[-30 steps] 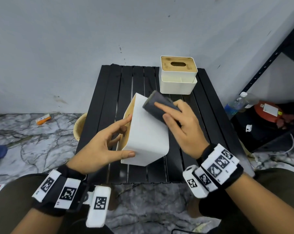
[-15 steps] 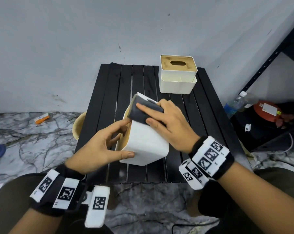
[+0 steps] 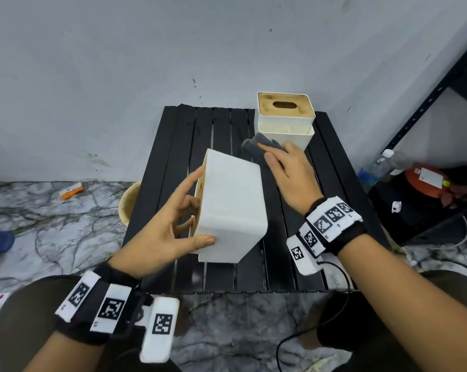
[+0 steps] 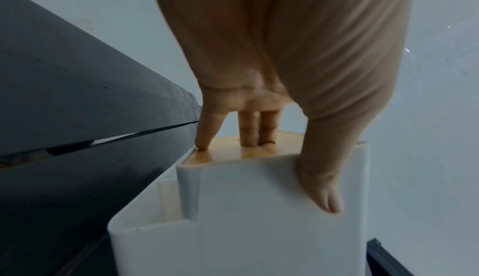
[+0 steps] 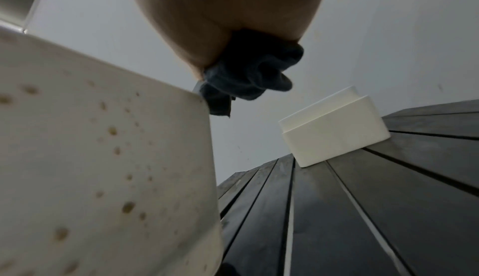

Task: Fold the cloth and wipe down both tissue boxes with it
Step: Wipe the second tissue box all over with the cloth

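My left hand (image 3: 197, 208) grips the near white tissue box (image 3: 232, 208), which is tipped on its side over the black slatted table (image 3: 334, 210). In the left wrist view the fingers (image 4: 249, 135) reach onto the wooden lid (image 4: 228, 153), two of them into its slot, and the thumb lies on the white wall (image 4: 259, 229). My right hand (image 3: 275, 157) holds the bunched dark grey cloth (image 3: 256, 146) just past the box's far edge, off its surface. The cloth (image 5: 249, 75) hangs by the stained box (image 5: 103, 157). The second tissue box (image 3: 283, 122) stands upright at the back right.
A black shelf frame (image 3: 428, 98) rises on the right, with a plastic bottle (image 3: 374, 170) and a red object (image 3: 425, 181) at its foot. A beige basin (image 3: 127, 202) sits under the table's left side. An orange packet (image 3: 71, 189) lies on the marble floor.
My right hand has carried the cloth off the near box's upper edge, back and to the right toward the second box. The left hand keeps its hold on the tipped box.
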